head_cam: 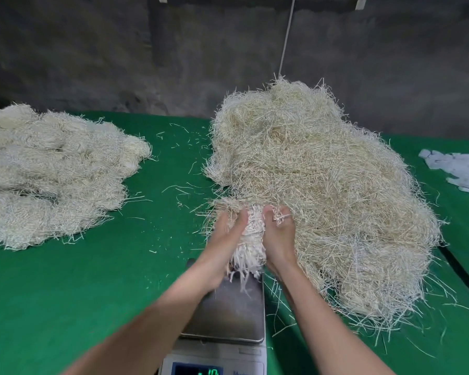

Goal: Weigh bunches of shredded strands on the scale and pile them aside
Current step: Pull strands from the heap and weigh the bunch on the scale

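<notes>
A bunch of pale shredded strands [251, 236] is held between my two hands above the far end of the scale. My left hand [225, 239] grips its left side, thumb curled over the top. My right hand [278, 234] grips its right side, fingers dug into the strands at the edge of the big loose heap [322, 190]. The bunch's loose ends hang down over the scale's steel pan [228, 312]. The scale's display [198, 370] glows green at the bottom edge. A pile of weighed bunches [52, 174] lies at the left.
Everything lies on a green cloth-covered table [92, 293] against a dark grey wall. Stray strands are scattered between the two piles. White paper scraps [458, 169] lie at the far right. A white cord [287, 36] hangs down the wall behind the heap.
</notes>
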Demonstrator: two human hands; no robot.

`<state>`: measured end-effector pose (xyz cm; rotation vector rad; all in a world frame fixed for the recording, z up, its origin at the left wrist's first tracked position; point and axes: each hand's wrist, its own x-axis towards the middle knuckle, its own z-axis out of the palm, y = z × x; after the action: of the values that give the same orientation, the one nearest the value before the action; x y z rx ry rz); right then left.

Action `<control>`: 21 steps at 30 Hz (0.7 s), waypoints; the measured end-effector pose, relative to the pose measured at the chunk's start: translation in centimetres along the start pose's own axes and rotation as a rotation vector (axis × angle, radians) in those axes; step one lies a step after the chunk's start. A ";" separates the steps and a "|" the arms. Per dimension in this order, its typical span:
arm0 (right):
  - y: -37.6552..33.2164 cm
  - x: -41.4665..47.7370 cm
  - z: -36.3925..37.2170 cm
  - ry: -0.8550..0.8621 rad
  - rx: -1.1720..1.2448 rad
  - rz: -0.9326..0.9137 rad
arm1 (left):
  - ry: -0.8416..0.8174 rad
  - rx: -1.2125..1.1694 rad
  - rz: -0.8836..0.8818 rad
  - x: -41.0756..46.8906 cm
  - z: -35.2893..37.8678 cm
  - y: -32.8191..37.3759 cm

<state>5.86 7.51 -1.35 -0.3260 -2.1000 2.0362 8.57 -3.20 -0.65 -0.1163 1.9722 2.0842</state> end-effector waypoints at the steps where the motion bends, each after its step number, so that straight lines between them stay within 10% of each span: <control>1: -0.2 -0.5 0.4 0.015 -0.019 -0.053 | 0.021 -0.089 -0.102 -0.2 1.1 -0.6; 6: 1.1 -2.3 0.6 -0.033 -0.296 -0.248 | 0.491 -0.285 -0.177 2.3 1.4 0.2; 14: -1.2 -3.4 1.7 -0.287 -0.300 -0.213 | 0.381 -0.175 0.076 1.8 1.6 0.7; 21: -0.8 -2.2 1.3 -0.163 -0.054 -0.048 | 0.466 -0.018 0.084 0.7 2.3 0.2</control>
<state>7.61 5.61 -0.52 -0.1194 -2.2361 2.0445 8.08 -0.88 -0.47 -0.5798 2.2423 2.2869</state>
